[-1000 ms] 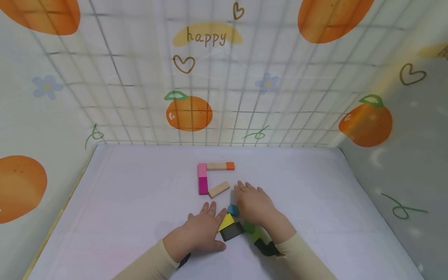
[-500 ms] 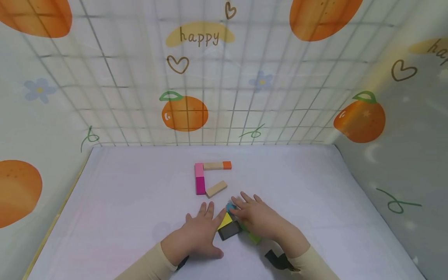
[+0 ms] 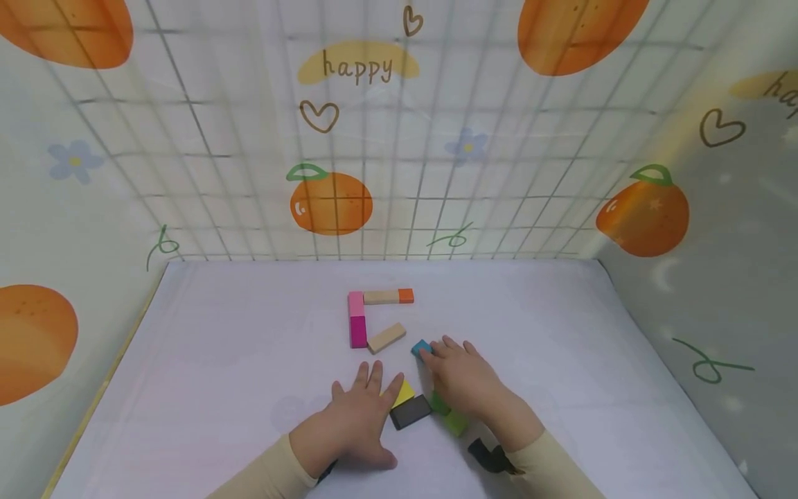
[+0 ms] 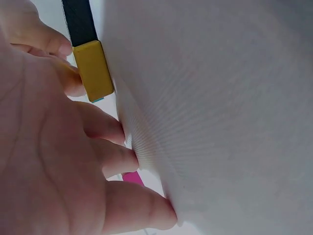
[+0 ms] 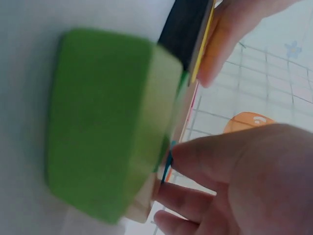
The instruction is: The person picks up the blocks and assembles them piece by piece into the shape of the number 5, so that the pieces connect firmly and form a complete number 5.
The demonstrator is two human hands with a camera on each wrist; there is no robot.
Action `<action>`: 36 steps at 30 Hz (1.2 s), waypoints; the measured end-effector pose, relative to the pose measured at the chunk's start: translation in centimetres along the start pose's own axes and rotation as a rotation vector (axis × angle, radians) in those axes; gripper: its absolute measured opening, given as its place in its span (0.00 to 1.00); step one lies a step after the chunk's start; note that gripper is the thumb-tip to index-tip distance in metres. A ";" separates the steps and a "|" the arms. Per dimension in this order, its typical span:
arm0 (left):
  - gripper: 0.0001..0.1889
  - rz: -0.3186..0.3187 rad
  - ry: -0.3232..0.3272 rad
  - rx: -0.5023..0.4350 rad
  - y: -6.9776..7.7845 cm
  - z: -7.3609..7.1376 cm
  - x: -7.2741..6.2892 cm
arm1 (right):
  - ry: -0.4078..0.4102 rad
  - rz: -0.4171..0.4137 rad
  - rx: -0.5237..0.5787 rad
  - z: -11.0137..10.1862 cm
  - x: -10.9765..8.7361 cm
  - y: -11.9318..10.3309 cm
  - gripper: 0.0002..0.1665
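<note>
My right hand holds a small blue block between thumb and fingers at the table's middle. In the right wrist view only a thin edge of the blue block shows. My left hand lies palm down on the cloth, fingers spread, its index finger touching the yellow block. Against the yellow block lies a black block. A darker green block and a light green block sit below my right hand, partly covered by it.
Farther back, a pink block and a magenta block form a column. A plain wooden block and an orange block extend right from its top. Another wooden block lies slanted by its foot. A patterned curtain rises behind the white-covered table.
The blue block has moved away from the yellow block, toward the back and right, with my right hand. My left hand has stayed in place.
</note>
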State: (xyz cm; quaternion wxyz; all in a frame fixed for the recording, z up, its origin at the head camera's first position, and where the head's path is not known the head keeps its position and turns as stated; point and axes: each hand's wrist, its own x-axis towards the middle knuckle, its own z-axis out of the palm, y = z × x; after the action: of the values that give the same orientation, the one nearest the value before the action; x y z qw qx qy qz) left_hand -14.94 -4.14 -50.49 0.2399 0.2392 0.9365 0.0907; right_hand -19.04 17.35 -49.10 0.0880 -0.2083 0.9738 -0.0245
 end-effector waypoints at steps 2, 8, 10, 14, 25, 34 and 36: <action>0.65 -0.004 -0.004 -0.004 0.1 -0.1 -0.1 | 0.023 0.014 -0.002 0.1 0.0 0.1 0.27; 0.65 -0.017 -0.017 -0.020 0.2 -0.4 -0.3 | 0.100 0.003 0.122 -0.2 -0.5 0.2 0.24; 0.64 -0.016 -0.017 -0.021 0.2 -0.4 -0.4 | 0.117 -0.039 0.155 -0.5 -0.6 0.2 0.23; 0.62 -0.006 -0.009 -0.017 0.2 -0.3 -0.7 | 0.142 -0.132 0.157 -0.6 -0.7 0.5 0.23; 0.59 -0.006 -0.027 0.002 0.6 -0.6 -1.0 | -0.003 -0.081 0.014 0.4 0.6 0.0 0.35; 0.60 0.002 -0.007 0.036 0.2 0.2 -0.4 | -0.012 -0.035 0.035 0.2 1.6 -0.4 0.33; 0.61 0.000 -0.005 0.038 0.1 0.2 -0.3 | -0.014 -0.016 0.059 0.2 1.7 -0.3 0.32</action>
State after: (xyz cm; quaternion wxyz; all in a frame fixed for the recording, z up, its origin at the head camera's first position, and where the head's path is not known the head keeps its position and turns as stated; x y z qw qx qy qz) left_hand -14.53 -4.21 -50.53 0.2377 0.2439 0.9374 0.0722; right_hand -20.44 16.39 -49.54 0.1007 -0.2133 0.9704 -0.0526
